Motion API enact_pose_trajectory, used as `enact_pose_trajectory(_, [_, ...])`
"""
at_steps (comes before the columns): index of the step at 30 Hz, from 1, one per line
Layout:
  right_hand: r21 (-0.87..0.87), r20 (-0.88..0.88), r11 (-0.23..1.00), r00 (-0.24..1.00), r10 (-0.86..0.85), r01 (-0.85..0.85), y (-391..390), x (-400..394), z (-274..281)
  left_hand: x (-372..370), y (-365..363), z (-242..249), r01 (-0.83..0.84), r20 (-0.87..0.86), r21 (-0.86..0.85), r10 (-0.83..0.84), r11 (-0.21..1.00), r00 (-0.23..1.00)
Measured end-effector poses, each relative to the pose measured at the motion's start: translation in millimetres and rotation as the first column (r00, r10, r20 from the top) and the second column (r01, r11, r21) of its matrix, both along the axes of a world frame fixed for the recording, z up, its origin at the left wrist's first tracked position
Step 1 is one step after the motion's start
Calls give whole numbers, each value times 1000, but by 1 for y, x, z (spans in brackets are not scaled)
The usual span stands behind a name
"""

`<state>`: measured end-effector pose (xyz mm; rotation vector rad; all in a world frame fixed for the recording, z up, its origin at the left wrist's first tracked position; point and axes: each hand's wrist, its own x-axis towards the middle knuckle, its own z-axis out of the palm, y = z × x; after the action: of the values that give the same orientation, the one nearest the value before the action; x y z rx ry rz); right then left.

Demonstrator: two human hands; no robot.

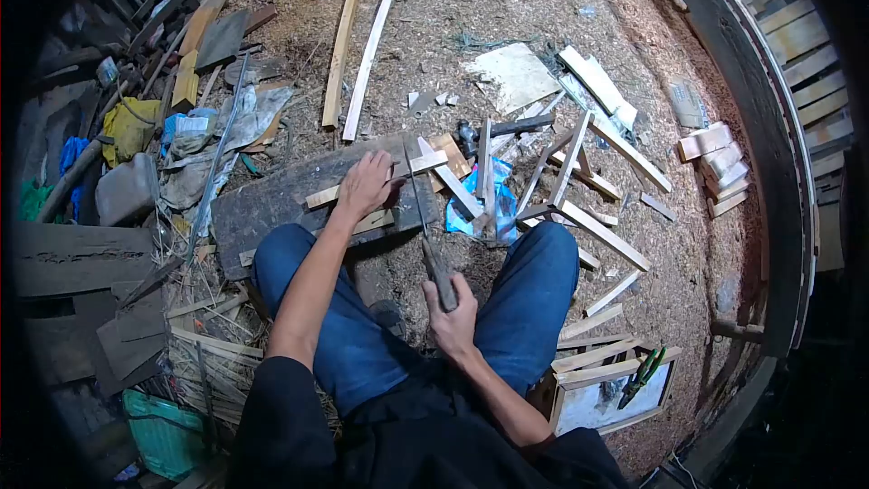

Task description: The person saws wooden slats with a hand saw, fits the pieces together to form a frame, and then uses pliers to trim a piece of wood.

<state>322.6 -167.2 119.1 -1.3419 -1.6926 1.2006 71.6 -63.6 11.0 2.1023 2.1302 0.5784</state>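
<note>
My right hand (452, 319) is closed round the worn handle (439, 279) of a hand saw. Its narrow blade (416, 188) points away from me and lies against a pale wooden strip (418, 164). The strip rests across a dark, low wooden bench (281, 188) in front of my knees. My left hand (367, 183) grips the strip from above, just left of the blade, with the fingertips partly hidden. A second strip (369, 221) lies on the bench nearer to me.
Right of the bench are a hammer (516, 126), a blue plastic bag (501, 199) and a wooden frame piece (570, 167). Pliers (643, 378) lie on a box-like frame (554, 407). Stacked blocks (720, 163) sit far right. Long strips (376, 45) lie ahead on shavings.
</note>
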Motion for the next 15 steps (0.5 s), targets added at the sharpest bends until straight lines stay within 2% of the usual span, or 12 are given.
enact_pose_trajectory(2, [-121, 13, 992, 999, -37, 39, 7, -3, 16, 2, -2, 8, 1, 41, -27, 0, 1000, 999])
enact_pose_trajectory(3, [-118, 12, 992, 999, -43, 44, 5, -5, 14, 1, -1, 10, 2, 60, -36, 1, 999, 998])
enact_pose_trajectory(5, [2, 180, 999, 982, 47, -48, -6, -9, 4, 1, 0, -1, -22, -4, 38, 22, 999, 1000])
enact_pose_trajectory(7, [-27, 145, 998, 988, 60, -57, -6, -9, 1, 1, 3, 4, -47, -62, 112, 55, 993, 997])
enact_pose_trajectory(9, [-174, -85, 983, 993, -77, 61, -2, -4, 10, 2, -2, 8, 18, 37, 74, -21, 997, 999])
enact_pose_trajectory(10, [-256, -70, 965, 995, -77, 56, 4, -2, 22, 1, -4, 5, 16, 51, 42, -18, 999, 999])
enact_pose_trajectory(13, [-70, 51, 997, 998, 30, -26, 4, -6, 50, -1, -2, -4, -23, -30, 67, 25, 997, 999])
enact_pose_trajectory(14, [8, 47, 997, 996, 75, -75, -9, -3, 53, -2, -3, -2, -126, 97, 21, 124, 992, 988])
enact_pose_trajectory(15, [84, 52, 989, 991, 120, -125, -22, 1, 57, -9, 2, -15, -119, 59, 93, 114, 988, 992])
